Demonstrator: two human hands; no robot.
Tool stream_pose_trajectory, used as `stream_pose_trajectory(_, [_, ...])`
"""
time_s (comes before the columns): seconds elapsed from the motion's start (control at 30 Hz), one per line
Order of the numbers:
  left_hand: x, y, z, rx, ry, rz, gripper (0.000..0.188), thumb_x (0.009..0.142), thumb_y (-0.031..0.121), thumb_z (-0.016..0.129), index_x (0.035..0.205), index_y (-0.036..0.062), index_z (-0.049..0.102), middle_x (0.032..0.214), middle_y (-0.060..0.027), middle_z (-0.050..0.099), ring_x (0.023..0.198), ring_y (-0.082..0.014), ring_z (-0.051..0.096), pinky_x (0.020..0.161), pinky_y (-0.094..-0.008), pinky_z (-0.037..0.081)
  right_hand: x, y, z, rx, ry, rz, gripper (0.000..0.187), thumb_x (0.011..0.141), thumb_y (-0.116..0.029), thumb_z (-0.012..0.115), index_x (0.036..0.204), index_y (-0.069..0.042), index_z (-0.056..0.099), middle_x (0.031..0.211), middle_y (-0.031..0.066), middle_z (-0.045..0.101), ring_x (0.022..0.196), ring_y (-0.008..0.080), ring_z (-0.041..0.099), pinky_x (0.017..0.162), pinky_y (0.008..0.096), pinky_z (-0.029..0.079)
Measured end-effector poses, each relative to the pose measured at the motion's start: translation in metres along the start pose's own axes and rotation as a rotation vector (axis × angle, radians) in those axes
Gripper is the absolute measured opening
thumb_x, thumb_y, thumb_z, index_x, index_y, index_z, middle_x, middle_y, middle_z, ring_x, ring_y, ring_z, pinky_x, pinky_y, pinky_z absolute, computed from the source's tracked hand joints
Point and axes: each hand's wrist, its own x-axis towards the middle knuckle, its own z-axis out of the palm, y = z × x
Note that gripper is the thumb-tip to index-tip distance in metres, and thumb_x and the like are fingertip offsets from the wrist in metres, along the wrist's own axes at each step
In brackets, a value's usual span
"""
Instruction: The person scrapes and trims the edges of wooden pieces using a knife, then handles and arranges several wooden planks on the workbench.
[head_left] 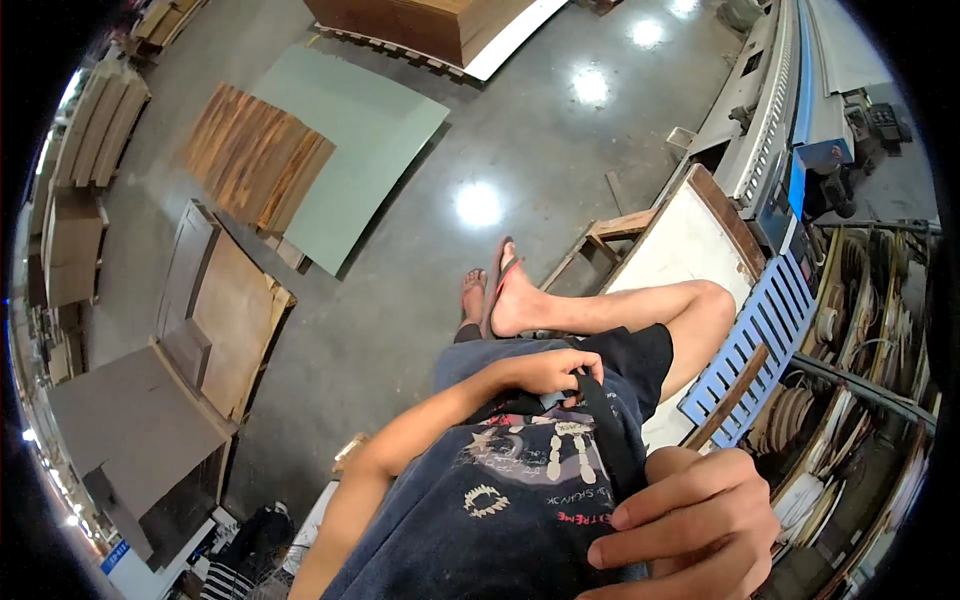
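Observation:
My left hand [555,372] is at my waist with its fingers closed around a black strap [600,420]. The strap runs up over the front of my dark printed T-shirt [510,500]. Beneath that hand, part of a small black bag [500,405] shows against the shirt. My right hand [690,525] is raised close in front of my chest, its fingers bent inward beside the upper end of the strap. Its thumb and palm are hidden, so whatever it may hold cannot be made out.
I sit on a white panel [680,250] beside a blue slatted rack [765,345]. Stacked edge-band rolls [850,430] stand at the right, near a long machine [755,120]. Striped wood boards [255,155] lie on a grey-green sheet [370,130]; panels [235,310] stand on the left.

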Motion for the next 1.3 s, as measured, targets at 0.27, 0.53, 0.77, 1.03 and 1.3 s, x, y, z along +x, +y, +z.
stream_pose_trajectory(0.27, [-0.004,0.020,0.001,0.438,0.326,0.019,0.034,0.080,-0.001,0.060,0.113,0.0041,0.053,0.086,-0.0083,0.066,0.076,-0.0150,0.066,0.069,-0.0297,0.050,-0.021,0.059,-0.013,0.696,0.422,-0.230,0.025,0.096,-0.010,0.060,0.116,-0.019,0.073,0.096,0.0088,0.073,0.076,0.0225,0.068,0.060,0.0322,0.050])
stream_pose_trajectory(0.53, [-0.027,0.017,0.005,0.355,0.610,-0.020,0.049,0.082,0.014,0.082,0.113,0.0081,0.044,0.074,0.0018,0.060,0.071,-0.0068,0.054,0.061,-0.0249,0.042,-0.085,0.159,0.009,-0.587,-0.005,0.474,0.021,0.082,-0.005,0.070,0.102,-0.004,0.072,0.092,0.0123,0.069,0.090,0.0297,0.066,0.081,0.0392,0.051])
stream_pose_trajectory(0.77, [-0.013,0.004,0.005,0.015,0.520,0.025,0.034,0.087,0.014,0.075,0.113,0.0060,0.054,0.100,-0.0027,0.064,0.088,-0.0083,0.059,0.070,-0.0238,0.047,-0.080,0.143,0.024,-0.462,-0.074,0.487,0.035,0.075,-0.003,0.072,0.109,-0.009,0.071,0.095,0.0097,0.066,0.092,0.0302,0.065,0.081,0.0388,0.050])
stream_pose_trajectory(1.03, [-0.013,0.029,0.010,0.301,0.414,0.224,0.036,0.091,0.016,0.069,0.123,0.0063,0.055,0.107,-0.0044,0.058,0.094,-0.0137,0.058,0.079,-0.0307,0.052,-0.098,0.152,0.041,-0.633,0.317,0.469,0.020,0.076,0.002,0.068,0.096,-0.001,0.067,0.082,0.0131,0.065,0.076,0.0302,0.067,0.065,0.0344,0.052])
stream_pose_trajectory(1.3, [-0.049,0.048,0.023,-0.454,0.378,0.015,0.058,0.107,0.040,0.044,0.144,-0.0053,0.043,0.110,-0.0125,0.061,0.087,-0.0182,0.065,0.073,-0.0294,0.060,-0.108,0.157,0.057,-0.609,0.460,0.507,0.022,0.078,0.010,0.073,0.097,0.001,0.066,0.080,0.0138,0.065,0.071,0.0298,0.065,0.064,0.0353,0.051])
